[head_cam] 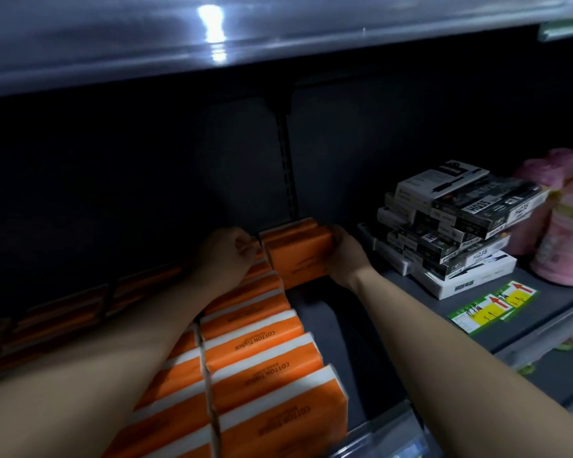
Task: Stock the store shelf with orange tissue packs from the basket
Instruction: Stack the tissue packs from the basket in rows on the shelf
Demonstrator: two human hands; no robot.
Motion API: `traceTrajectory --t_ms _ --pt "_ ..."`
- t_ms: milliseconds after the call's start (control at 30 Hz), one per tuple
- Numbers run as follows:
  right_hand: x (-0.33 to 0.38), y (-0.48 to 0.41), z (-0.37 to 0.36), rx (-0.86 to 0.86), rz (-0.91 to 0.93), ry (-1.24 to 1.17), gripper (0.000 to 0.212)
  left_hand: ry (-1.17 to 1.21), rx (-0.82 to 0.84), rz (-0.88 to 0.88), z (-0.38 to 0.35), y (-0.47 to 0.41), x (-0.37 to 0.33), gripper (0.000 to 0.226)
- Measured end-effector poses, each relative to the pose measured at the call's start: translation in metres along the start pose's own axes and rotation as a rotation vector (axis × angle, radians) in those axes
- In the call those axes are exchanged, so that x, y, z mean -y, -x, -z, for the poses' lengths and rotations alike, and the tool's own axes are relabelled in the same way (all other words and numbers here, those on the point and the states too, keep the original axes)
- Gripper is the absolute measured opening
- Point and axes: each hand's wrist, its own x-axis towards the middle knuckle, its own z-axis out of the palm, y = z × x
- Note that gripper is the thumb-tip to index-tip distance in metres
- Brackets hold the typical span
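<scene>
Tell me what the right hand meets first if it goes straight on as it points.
The right hand grips the rearmost orange tissue pack, so that pack comes first; behind it, probably the dark back panel, though depth is unclear.

Of the person only two arms show; the left forearm (113,365) and the right forearm (444,338) are both bare, uncovered skin from the bottom edge of the view up to the wrists; each looks very broad at its near end and narrows steadily toward the wrist, a taper that the wide-angle lens exaggerates; the skin is smooth, evenly lit close to the camera and much dimmer farther away; the left hand (227,256) is bare too, its knuckles showing as a row of small bumps; the right hand (346,256) is likewise bare, with a faint lengthwise ridge at the wrist.
</scene>
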Motion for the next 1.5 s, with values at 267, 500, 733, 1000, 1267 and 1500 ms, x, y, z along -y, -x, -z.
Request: traceTrajectory --t_ms 267,500,733,1000,1267,1500 --pt "0.005 0.002 0.016 0.059 0.035 -0.083 0.027 -0.015 0.002 -0.010 0.002 0.006 -0.003 0.023" --pt "0.026 0.002 0.067 -0.132 0.237 -0.006 0.041 -0.054 0.040 -0.017 0.004 0.010 -0.011 0.025" --pt "0.019 0.019 0.042 0.031 0.097 0.332 0.068 -0.145 0.130 0.000 -0.004 0.018 -0.003 0.038" --pt "-0.003 0.024 0.043 0.056 0.070 0.311 0.053 -0.168 0.108 -0.021 -0.006 0.021 0.003 0.039" --pt "0.018 0.005 0.031 0.094 0.267 0.468 0.043 -0.180 0.095 0.014 -0.009 0.021 0.005 0.038" --pt "0.016 0.000 0.011 0.065 0.205 0.426 0.056 -0.175 0.099 0.027 -0.010 0.021 0.003 0.038"
